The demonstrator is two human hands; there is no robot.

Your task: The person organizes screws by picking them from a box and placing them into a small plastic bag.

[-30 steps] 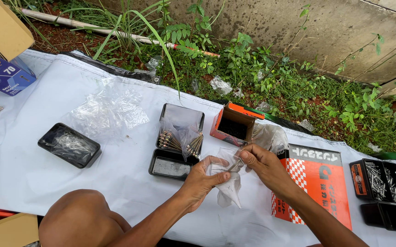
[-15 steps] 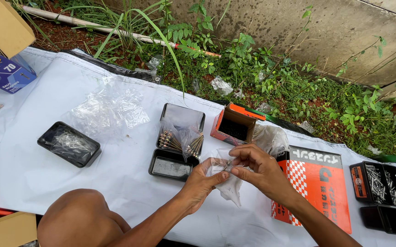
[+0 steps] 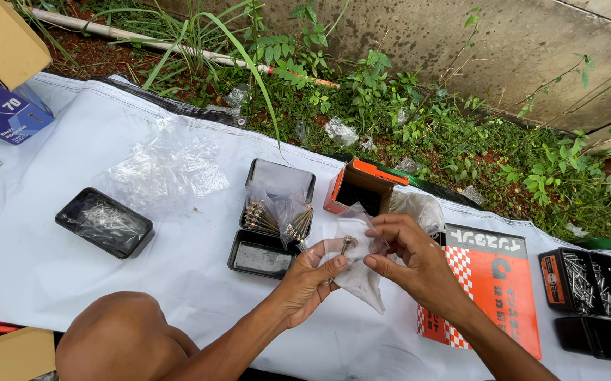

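Two hands, left hand (image 3: pixel 310 282) and right hand (image 3: pixel 407 257), pinch a clear plastic bag (image 3: pixel 359 271) with a screw (image 3: pixel 346 245), just right of the open black case (image 3: pixel 271 219).

Both hands over white sheet: left hand (image 3: pixel 310 283) and right hand (image 3: pixel 412 259) pinching small clear plastic bag (image 3: pixel 359 271) with metal screw (image 3: pixel 345 245) inside. Just beyond, open black hinged plastic case (image 3: pixel 271 224) and open orange cardboard box (image 3: pixel 362 189).

Setting: outdoors, in daylight.
Ground cover: white sheet (image 3: pixel 58 233) spread flat, its far edge meeting the plants.
Beyond: green weeds (image 3: pixel 418 127) and bare soil, a pale pipe (image 3: pixel 122 34) lying among them.
Back: stained concrete wall (image 3: pixel 517 49).
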